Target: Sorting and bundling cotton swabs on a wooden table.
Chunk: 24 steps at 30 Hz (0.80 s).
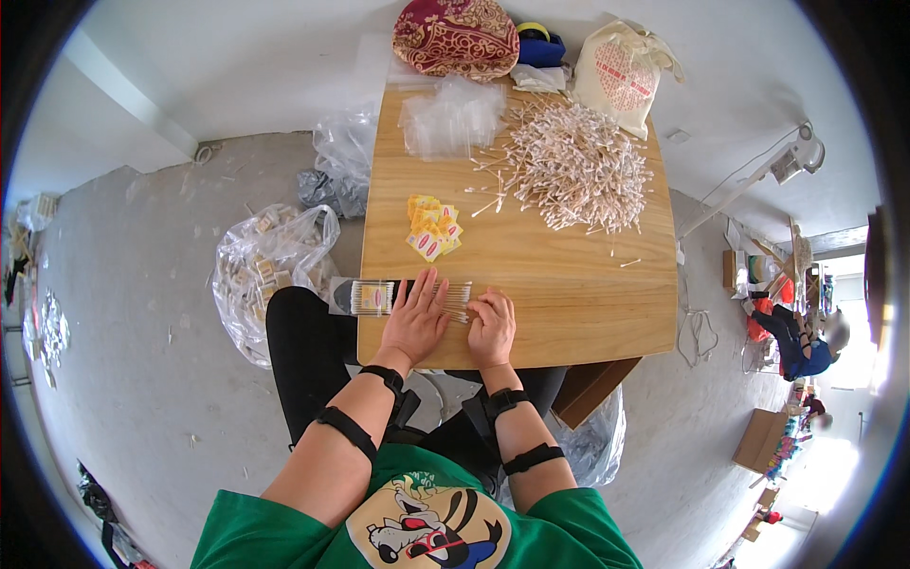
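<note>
A clear packet of cotton swabs (372,297) lies at the near left edge of the wooden table (569,284). My left hand (415,318) rests flat on the packet, fingers spread over the swab sticks. At the packet's right end, my right hand (491,325) has its fingers curled on the protruding swab ends. Beyond my hands lies a small pile of yellow labels (433,227). A big heap of loose cotton swabs (576,166) covers the far right of the table, and a stack of clear plastic bags (452,119) lies at the far left.
On the floor to the left, a clear bag of filled packets (265,266) stands beside a crumpled plastic bag (336,161). A red patterned cushion (455,36) and a white cloth bag (621,71) lie beyond the table. A person (801,346) sits far right.
</note>
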Motion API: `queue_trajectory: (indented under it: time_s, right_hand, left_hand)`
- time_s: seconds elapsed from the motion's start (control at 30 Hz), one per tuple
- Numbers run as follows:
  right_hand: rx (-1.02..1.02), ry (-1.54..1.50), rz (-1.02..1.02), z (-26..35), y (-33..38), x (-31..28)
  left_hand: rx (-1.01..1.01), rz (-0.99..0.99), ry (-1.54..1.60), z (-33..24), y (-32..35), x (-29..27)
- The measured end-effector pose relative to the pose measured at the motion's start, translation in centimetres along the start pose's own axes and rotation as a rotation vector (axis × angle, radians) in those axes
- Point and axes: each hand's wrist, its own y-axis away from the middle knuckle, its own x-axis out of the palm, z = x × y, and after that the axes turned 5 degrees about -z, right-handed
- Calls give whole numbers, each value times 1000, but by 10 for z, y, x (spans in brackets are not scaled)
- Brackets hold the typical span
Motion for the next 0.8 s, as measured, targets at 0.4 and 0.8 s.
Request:
queue_trajectory:
  time_s: [0.4, 0.8]
  right_hand:
    - [3, 45, 12, 0, 0, 1]
    - [16, 83, 13, 1, 1, 3]
  left_hand:
    - [-5, 20, -13, -1, -1, -6]
    - [-12, 17, -9, -2, -2, -6]
